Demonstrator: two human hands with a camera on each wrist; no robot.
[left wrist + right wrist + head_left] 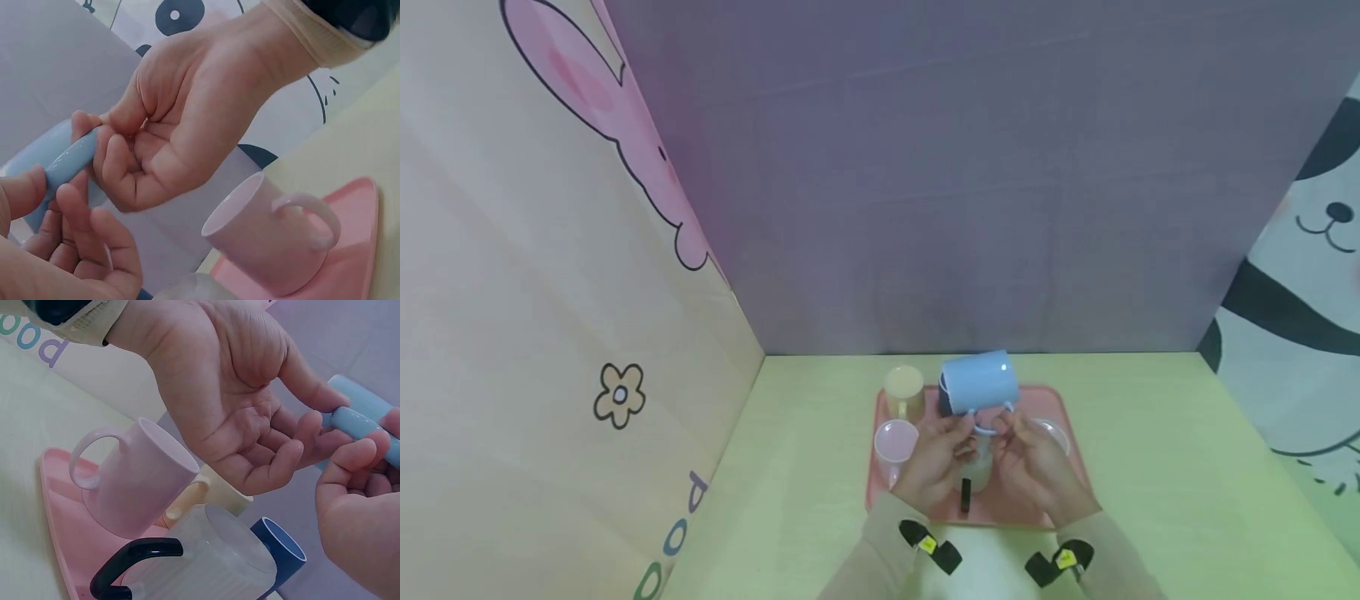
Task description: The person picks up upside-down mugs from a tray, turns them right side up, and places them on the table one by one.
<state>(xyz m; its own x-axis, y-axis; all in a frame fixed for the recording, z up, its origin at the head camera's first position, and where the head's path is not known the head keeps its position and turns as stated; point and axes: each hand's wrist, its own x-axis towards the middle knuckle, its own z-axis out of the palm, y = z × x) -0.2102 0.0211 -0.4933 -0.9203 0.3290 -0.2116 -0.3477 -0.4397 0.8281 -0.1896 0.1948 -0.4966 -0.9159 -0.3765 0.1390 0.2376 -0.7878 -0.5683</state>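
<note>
The right wrist view's edges cut off 1 light-blue mug [361, 394] and 1 pitcher [203, 562].

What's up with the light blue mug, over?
Left fingers, right fingers pinching curved blue handle. Glossy light blue mug held sideways. Translucent black-handled jug close, possible obstacle.

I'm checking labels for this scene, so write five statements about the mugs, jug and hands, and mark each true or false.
1. The yellow mug stands at the far left of the pink tray. True.
2. The light blue mug stands upright on the tray. False: it is held up, tipped on its side.
3. The left hand and right hand both pinch its handle. True.
4. The jug's handle is yellow. False: black.
5. A pink mug stands nearer the person than the yellow one. True.
</note>
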